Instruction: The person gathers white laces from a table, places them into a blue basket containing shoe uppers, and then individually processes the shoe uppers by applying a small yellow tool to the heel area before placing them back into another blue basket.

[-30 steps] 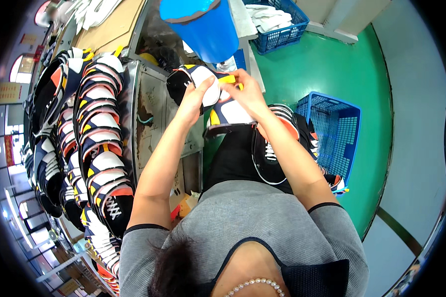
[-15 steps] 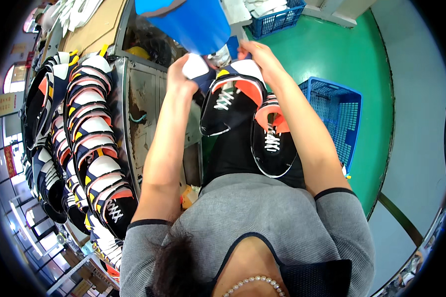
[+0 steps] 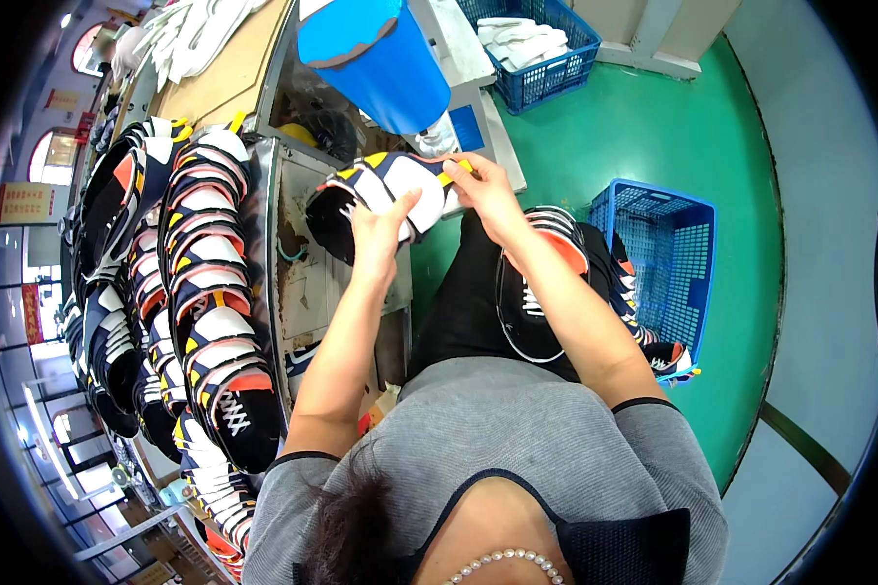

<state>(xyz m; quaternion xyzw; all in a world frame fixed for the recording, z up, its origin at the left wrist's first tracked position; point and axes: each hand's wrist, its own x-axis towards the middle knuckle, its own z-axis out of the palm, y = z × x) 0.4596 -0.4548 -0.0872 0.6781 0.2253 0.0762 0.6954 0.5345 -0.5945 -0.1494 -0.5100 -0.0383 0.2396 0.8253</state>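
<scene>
My left hand [image 3: 380, 229] is closed around the side of a shoe upper [image 3: 400, 185] in navy, white and yellow, whose black toe points to the left. At its heel end, my right hand [image 3: 488, 195] pinches the yellow pull tab. The two hands hold this upper sideways in the air, near a tall blue bin. More black, laced uppers [image 3: 529, 312] with coral linings lie nested on my lap, partly covered by my right forearm.
Nested rows of matching uppers [image 3: 210, 312] are piled at the left beside a worn metal cabinet [image 3: 307, 253]. The blue bin [image 3: 380, 73] stands ahead. A blue crate [image 3: 702, 263] sits right, and a far basket [image 3: 556, 88] holds white pieces.
The shoe upper in my hands has swung up and left, turning sideways with its toe to the left. My left hand has moved lower, onto its side.
</scene>
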